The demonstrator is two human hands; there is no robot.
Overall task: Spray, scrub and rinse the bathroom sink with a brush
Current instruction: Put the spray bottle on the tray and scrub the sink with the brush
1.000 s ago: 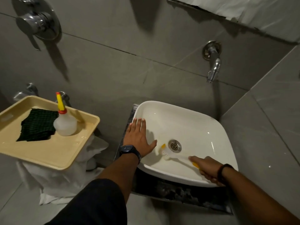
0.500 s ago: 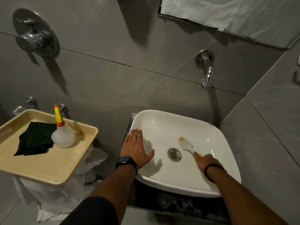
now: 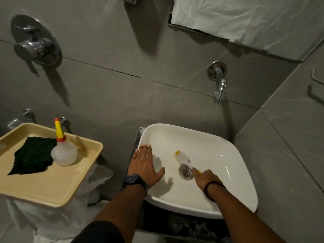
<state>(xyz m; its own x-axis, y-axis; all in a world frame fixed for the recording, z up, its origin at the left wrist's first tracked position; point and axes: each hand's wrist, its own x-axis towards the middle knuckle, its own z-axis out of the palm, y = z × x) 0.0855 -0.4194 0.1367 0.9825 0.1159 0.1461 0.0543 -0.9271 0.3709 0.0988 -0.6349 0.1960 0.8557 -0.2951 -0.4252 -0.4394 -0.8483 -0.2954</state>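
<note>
A white square sink (image 3: 228, 155) sits against the grey tiled wall, with a metal drain (image 3: 185, 172) in its bottom. My right hand (image 3: 205, 178) is closed on the handle of a white and yellow brush (image 3: 182, 157); the brush head lies on the basin floor just behind the drain. My left hand (image 3: 144, 165) rests flat, fingers spread, on the sink's left rim. A wall tap (image 3: 220, 85) hangs above the sink's back right; no water is seen running. A clear spray bottle (image 3: 64, 151) with a red and yellow nozzle stands on a tray to the left.
The beige tray (image 3: 52, 186) sits on something wrapped in white plastic and also holds a dark green scrub cloth (image 3: 33, 156). A chrome shower mixer (image 3: 35, 42) is on the wall at upper left. White paper covers a panel (image 3: 245, 18) at upper right. The right side wall stands close to the sink.
The brush head has moved from left of the drain to behind it, and my right hand has shifted deeper into the basin. My left hand stays on the rim. The view has tilted upward.
</note>
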